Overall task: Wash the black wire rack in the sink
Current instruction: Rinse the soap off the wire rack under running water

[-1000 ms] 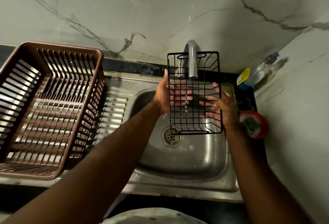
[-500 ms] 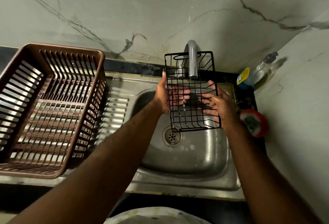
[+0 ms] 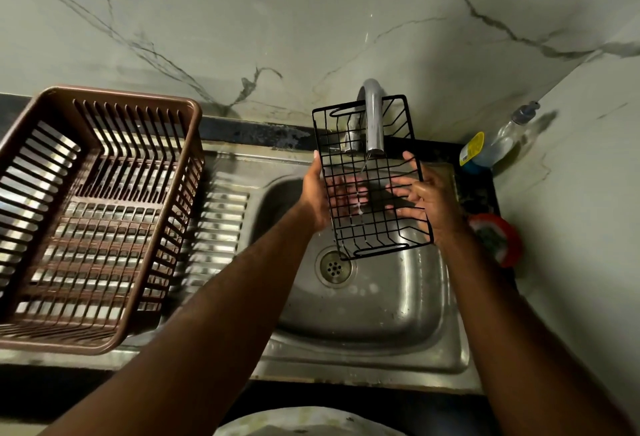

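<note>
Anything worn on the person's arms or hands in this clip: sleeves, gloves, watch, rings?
Nothing worn shows. Both forearms are bare to the frame's bottom edge: no sleeve, watch or bracelet. The left hand and right hand are ungloved, no rings visible; the right hand's back looks wet.

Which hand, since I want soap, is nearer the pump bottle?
Right. The right hand is at the rack's side facing the pump bottle; the left hand holds the opposite side.
</note>
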A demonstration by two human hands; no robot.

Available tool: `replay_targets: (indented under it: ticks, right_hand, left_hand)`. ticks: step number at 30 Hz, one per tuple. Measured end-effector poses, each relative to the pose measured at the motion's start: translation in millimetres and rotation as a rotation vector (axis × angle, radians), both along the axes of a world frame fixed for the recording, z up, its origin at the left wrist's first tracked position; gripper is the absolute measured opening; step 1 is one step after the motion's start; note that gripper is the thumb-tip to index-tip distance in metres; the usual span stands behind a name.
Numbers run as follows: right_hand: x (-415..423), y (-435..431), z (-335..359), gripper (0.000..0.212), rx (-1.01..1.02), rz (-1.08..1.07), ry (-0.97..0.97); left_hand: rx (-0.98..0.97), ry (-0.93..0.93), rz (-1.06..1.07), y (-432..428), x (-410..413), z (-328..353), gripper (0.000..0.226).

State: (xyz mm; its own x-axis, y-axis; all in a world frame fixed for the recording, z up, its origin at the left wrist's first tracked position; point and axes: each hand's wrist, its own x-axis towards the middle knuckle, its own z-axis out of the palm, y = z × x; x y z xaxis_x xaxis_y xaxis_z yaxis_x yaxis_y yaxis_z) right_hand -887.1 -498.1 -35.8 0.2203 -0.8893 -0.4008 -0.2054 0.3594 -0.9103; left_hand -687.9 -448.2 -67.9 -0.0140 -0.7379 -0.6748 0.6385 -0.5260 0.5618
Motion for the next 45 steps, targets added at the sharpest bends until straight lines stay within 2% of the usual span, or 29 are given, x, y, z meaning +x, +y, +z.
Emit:
replay_targets:
  ticks: [4,9,13,19,29,32,37,41,45]
  right_hand:
    - [-2.3,-0.6,-1.8,0.060,0.017,-0.041,-0.054]
    - [-3.1,-0.9,-0.5,0.066,-0.015,-0.089,-0.032]
    - [-6.4,-1.6,3.9,0.072,-0.045,-0.070,-0.007]
    - [-3.8,-2.0,3.1,0.069,-0.035,-0.075,0.003]
    - [4.1,-3.5,3.0,0.074,0.002,-0.093,-0.040]
    - [5.6,1.3,2.2,0.074,0.007,-0.129,-0.080]
    - [7.5,2.2,2.0,0.070,-0.001,-0.098,-0.059]
    - [10.8,-1.7,-1.5,0.068,0.010,-0.118,-0.076]
    - [11.5,-2.7,-3.9,0.063,0.035,-0.131,-0.097]
  left_hand:
    - [-0.009,0.013,-0.029,3.0,-4.1,-7.8,0.097]
    - [0.010,0.025,-0.057,1.9,-11.5,-5.0,0.084]
    - [0.020,-0.029,0.021,-7.3,-12.7,-2.8,0.073]
    - [-0.105,-0.078,0.025,-10.7,-8.2,-3.0,0.098]
    - [-0.248,-0.138,0.056,-2.4,-2.3,-2.6,0.090]
    - [-0.198,-0.177,0.030,2.9,-6.1,-12.3,0.095]
    - [0.007,-0.069,-0.031,5.9,-5.9,-12.2,0.102]
    - [0.059,-0.026,0.038,-3.7,-3.3,-7.6,0.086]
    - [0.049,-0.069,0.059,-6.6,-1.9,-4.3,0.071]
